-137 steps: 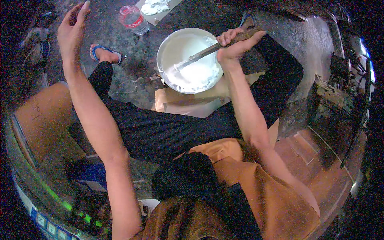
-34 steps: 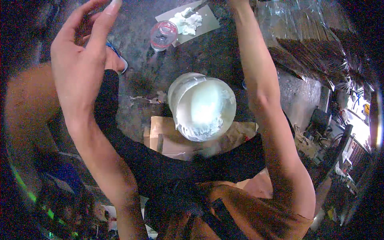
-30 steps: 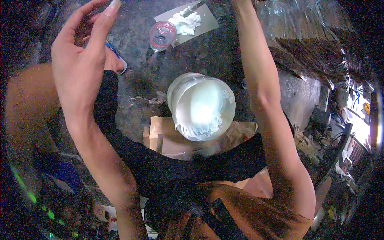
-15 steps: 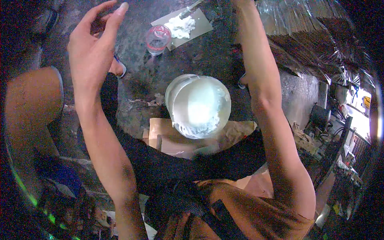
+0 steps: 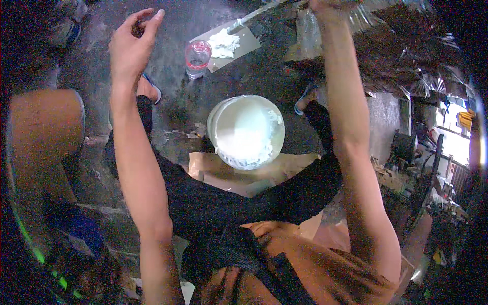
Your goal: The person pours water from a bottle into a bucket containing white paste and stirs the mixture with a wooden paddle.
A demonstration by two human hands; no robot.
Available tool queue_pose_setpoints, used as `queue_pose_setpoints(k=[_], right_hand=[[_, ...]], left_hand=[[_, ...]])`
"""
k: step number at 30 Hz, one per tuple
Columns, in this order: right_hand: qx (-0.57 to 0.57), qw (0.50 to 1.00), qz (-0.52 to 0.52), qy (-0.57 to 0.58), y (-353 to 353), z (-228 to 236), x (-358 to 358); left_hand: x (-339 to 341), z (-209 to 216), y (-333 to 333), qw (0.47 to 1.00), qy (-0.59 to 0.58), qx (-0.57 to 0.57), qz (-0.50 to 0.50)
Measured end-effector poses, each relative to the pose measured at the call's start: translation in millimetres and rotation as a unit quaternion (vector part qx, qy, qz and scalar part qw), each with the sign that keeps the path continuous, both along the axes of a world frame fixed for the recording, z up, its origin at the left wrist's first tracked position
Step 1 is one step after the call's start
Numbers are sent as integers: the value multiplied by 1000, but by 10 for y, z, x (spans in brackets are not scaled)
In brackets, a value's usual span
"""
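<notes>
My left hand is raised at the upper left, fingers curved and apart from the thumb, with nothing in it. At the top edge my right hand is partly cut off; it looks closed around the upper end of a long pale stick. The stick's lower end is by a heap of white paste on a flat grey-beige sheet. Beside the sheet stands a clear cup with a red rim. Between my legs is a white bucket, its inside coated with white material and brightly lit.
Brown cardboard lies under the bucket's near side on the dark floor. A large brown drum-like object stands at the left. Shiny plastic-wrapped stacks fill the upper right. Assorted clutter lies along the right.
The stick now slants further right and more of it shows. My right hand has come partly into view at the top edge. My left hand appears slightly further right and lower.
</notes>
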State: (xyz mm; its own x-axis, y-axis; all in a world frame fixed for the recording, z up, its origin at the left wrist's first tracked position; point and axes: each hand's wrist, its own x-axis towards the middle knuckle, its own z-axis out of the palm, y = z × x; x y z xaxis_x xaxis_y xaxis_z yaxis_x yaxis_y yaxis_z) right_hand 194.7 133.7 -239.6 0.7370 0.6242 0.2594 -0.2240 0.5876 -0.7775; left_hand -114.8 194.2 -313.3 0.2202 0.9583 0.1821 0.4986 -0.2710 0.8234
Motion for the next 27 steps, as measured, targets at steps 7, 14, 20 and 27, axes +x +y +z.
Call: queue_pose_setpoints(k=[7, 14, 20, 27], right_hand=[[-23, 985, 103, -138, -1222, 1252, -70], [-103, 978, 150, -98, -2191, 542, -263], [-71, 985, -119, 102, -2258, -1855, -885], [-197, 909, -213, 301, -2250, -2036, -939]], left_hand=[[-134, -56, -13, 1000, 24, -10, -6], [-199, -196, -93, 999, 1, 19, -28], [-100, -238, -144, 998, 14, 38, -46], [-205, -52, -381, 1000, 5, 29, -12]])
